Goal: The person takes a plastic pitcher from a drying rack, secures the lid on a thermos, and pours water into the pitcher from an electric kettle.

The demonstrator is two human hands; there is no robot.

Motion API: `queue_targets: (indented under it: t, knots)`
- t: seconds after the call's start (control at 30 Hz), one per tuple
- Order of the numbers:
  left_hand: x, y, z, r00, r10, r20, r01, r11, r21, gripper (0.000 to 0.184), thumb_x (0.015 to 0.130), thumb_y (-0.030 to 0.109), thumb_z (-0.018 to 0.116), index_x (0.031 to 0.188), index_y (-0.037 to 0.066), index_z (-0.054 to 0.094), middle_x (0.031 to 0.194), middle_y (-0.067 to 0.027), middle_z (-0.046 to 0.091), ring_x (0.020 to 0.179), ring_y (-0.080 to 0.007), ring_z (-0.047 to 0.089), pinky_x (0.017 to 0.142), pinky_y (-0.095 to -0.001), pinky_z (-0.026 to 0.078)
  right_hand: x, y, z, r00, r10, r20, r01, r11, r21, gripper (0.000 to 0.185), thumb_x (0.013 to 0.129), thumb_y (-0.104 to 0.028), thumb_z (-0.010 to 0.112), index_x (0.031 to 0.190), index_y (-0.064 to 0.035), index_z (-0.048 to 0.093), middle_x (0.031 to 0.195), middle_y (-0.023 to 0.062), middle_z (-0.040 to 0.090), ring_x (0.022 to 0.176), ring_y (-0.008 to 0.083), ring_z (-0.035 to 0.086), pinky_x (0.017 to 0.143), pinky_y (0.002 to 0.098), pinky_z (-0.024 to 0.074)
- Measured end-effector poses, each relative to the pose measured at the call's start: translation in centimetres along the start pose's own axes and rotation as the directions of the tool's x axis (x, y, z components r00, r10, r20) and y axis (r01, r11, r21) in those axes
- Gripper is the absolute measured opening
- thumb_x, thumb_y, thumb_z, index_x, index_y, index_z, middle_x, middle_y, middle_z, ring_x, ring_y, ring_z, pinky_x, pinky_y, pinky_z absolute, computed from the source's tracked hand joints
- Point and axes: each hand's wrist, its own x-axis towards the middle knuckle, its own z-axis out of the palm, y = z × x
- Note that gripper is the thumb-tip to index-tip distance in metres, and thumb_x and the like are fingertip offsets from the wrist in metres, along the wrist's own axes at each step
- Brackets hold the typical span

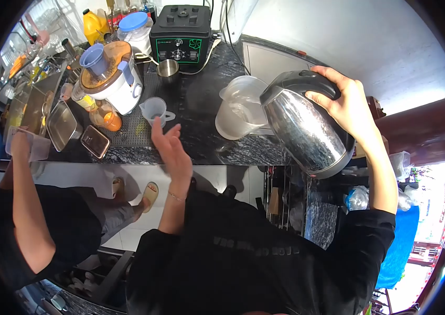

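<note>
My right hand [347, 102] is wrapped round the black handle of a steel electric kettle [309, 134]. The kettle is tilted, its spout end at the rim of a translucent plastic pitcher [227, 122] on the dark counter. Some liquid seems to show inside the pitcher; whether any is flowing I cannot tell. My left hand [172, 152] hovers at the counter's front edge, slightly blurred, fingers apart and holding nothing. Just beyond its fingertips stands a small plastic measuring cup [153, 107].
A juicer [122, 89], a black blender base [180, 37] and a steel cup [168, 69] stand behind. A phone [96, 141], an orange-filled bottle [109, 121] and a steel pan [63, 126] lie left. A co-worker's hand [20, 142] holds a clear container [39, 146].
</note>
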Motion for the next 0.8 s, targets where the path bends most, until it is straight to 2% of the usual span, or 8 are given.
queue_targets:
  t: [0.1, 0.23, 0.4, 0.6, 0.73, 0.8]
  knots:
    - [-2.0, 0.6, 1.6, 0.994, -0.001, 0.112, 0.014, 0.994, -0.109, 0.06, 0.097, 0.037, 0.036, 0.139, -0.002, 0.019, 0.138, -0.018, 0.026, 0.103, -0.0269, 0.052, 0.089, -0.0333, 0.04, 0.0, 0.0, -0.1, 0.999, 0.041, 0.029, -0.041, 0.999, -0.018, 0.042, 0.072, -0.013, 0.072, 0.109, 0.0024, 0.059, 0.091, 0.0177, 0.067, 0.073, 0.0237, 0.068, 0.065, 0.0283, 0.0552]
    - [-4.2, 0.9, 2.5, 0.966, 0.002, 0.257, 0.035, 0.99, -0.137, 0.059, 0.096, 0.033, 0.039, 0.139, -0.002, 0.018, 0.14, -0.0179, 0.023, 0.104, -0.0281, 0.051, 0.087, -0.0344, 0.042, 0.0, 0.2, 0.1, 0.996, 0.067, 0.067, -0.057, 0.989, -0.133, 0.043, 0.074, -0.016, 0.07, 0.111, 0.0013, 0.056, 0.087, 0.0178, 0.068, 0.069, 0.0254, 0.067, 0.067, 0.0318, 0.0547]
    - [-4.3, 0.5, 2.2, 0.987, 0.014, 0.158, 0.006, 0.992, -0.129, 0.058, 0.096, 0.032, 0.04, 0.139, -0.001, 0.018, 0.14, -0.0176, 0.023, 0.104, -0.0284, 0.05, 0.087, -0.0339, 0.043, 0.0, -0.4, -0.3, 0.984, 0.141, 0.105, -0.134, 0.988, -0.071, 0.045, 0.075, -0.018, 0.07, 0.113, 0.0005, 0.055, 0.084, 0.0167, 0.068, 0.065, 0.0266, 0.065, 0.073, 0.0355, 0.0529]
    - [-3.4, 1.0, 1.1, 0.989, -0.007, 0.146, 0.018, 0.997, -0.073, 0.058, 0.098, 0.038, 0.034, 0.14, 0.001, 0.017, 0.142, -0.0169, 0.023, 0.104, -0.0269, 0.052, 0.089, -0.0358, 0.042, 0.4, 0.8, 0.3, 0.994, 0.075, 0.079, -0.064, 0.989, -0.137, 0.046, 0.075, -0.02, 0.071, 0.112, 0.0014, 0.056, 0.083, 0.0167, 0.067, 0.064, 0.0264, 0.065, 0.074, 0.0361, 0.0528]
    - [-3.8, 1.0, 0.8, 0.987, -0.025, 0.16, 0.034, 0.998, -0.054, 0.058, 0.098, 0.037, 0.034, 0.14, 0.001, 0.017, 0.142, -0.0165, 0.023, 0.103, -0.0258, 0.053, 0.088, -0.0354, 0.042, 1.1, 1.3, 0.4, 0.998, -0.022, 0.062, 0.029, 0.992, -0.119, 0.044, 0.073, -0.019, 0.072, 0.109, 0.0031, 0.058, 0.086, 0.017, 0.068, 0.065, 0.0249, 0.066, 0.068, 0.0327, 0.0538]
    - [-4.0, 0.9, 0.7, 0.988, -0.022, 0.154, 0.03, 0.998, -0.051, 0.057, 0.098, 0.037, 0.034, 0.14, 0.001, 0.017, 0.143, -0.0164, 0.023, 0.103, -0.0253, 0.053, 0.088, -0.0351, 0.042, 1.4, 1.2, 0.2, 0.998, -0.015, 0.061, 0.022, 0.995, -0.1, 0.043, 0.073, -0.018, 0.073, 0.108, 0.0035, 0.059, 0.086, 0.0169, 0.068, 0.065, 0.0246, 0.066, 0.067, 0.0323, 0.0539]
